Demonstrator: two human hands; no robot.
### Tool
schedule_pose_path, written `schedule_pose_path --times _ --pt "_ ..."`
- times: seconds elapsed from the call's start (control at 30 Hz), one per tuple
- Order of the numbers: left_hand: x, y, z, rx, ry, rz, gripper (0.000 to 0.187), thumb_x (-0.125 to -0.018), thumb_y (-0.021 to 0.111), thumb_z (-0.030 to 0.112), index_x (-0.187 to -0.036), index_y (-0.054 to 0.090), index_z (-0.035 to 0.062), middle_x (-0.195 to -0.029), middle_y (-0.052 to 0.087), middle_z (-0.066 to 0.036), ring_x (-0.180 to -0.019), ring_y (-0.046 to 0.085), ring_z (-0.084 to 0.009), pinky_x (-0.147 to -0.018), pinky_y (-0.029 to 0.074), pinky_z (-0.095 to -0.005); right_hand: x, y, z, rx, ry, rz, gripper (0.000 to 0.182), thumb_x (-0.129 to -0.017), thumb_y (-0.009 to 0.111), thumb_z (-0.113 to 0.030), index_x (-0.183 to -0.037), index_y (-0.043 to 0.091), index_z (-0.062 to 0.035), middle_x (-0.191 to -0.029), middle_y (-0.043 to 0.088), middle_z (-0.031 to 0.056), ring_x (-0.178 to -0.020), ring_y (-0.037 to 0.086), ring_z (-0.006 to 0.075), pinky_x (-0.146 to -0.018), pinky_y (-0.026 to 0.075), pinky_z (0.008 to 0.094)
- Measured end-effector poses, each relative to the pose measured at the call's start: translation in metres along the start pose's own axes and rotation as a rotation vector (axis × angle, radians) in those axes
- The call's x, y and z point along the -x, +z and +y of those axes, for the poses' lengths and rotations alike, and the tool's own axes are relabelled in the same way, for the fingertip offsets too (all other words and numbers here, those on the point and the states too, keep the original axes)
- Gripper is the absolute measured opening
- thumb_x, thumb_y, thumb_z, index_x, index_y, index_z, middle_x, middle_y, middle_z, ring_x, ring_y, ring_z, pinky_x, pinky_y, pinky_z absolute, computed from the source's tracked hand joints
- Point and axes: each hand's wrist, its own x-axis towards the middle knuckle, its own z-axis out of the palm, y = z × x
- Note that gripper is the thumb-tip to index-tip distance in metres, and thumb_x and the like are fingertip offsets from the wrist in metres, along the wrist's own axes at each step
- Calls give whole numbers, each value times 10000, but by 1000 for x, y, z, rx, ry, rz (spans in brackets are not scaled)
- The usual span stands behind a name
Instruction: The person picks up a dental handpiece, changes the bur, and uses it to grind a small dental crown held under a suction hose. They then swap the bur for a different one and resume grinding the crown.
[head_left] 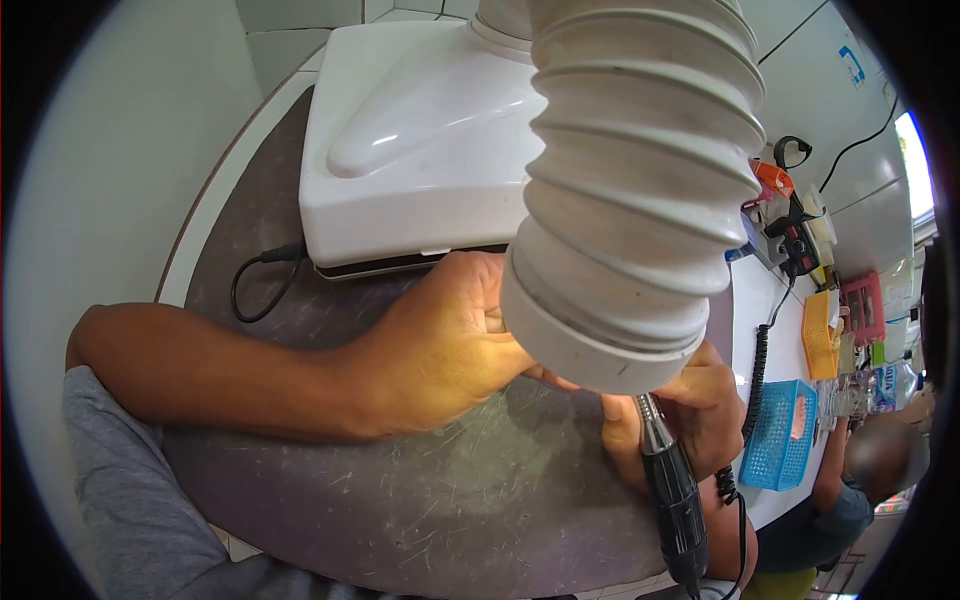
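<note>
A black rotary handpiece (675, 500) with a silver neck is held in my right hand (700, 410), its tip pointing up under the rim of a white corrugated hose (630, 200). My left hand (450, 340) is bent with its fingers closed, reaching under the same hose rim from the left. The hose hides both sets of fingertips, so what my left hand pinches is out of sight. Beneath both hands lies a scratched dark grey work surface (440, 500). Behind my left hand stands a white machine housing (420, 150), into which the hose area leads.
A black cable (240, 290) plugs in beside the housing at left. On the right are a blue basket (775, 440), a yellow basket (820, 335), a pink container (863, 308), a water bottle (893, 385) and a coiled cord (757, 370). Another person (830, 520) sits at lower right.
</note>
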Motion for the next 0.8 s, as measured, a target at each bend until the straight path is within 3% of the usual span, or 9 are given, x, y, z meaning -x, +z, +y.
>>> schedule_pose_path --times 0.27,0.6,0.8 --pt "-2 0 8 99 -175 33 154 -876 556 23 -1019 564 -34 -940 635 -101 -863 629 -159 -776 541 -273 1 -3 1 31 -17 -29 318 -698 746 -19 -939 540 -27 -784 638 137 -854 672 311 -634 555 300" --pt "-1 1 2 40 -50 26 155 -877 552 20 -1024 561 -28 -944 633 -98 -864 627 -162 -783 537 -278 2 -3 -2 95 12 -11 322 -728 738 -59 -950 508 -26 -764 626 134 -851 672 321 -620 557 305" --pt "-1 -2 9 54 -200 -5 188 -875 555 22 -1055 542 -31 -971 626 -100 -881 623 -155 -789 536 -281 1 -2 4 15 -74 -36 321 -707 747 -39 -942 529 -14 -758 627 137 -826 675 330 -620 558 304"
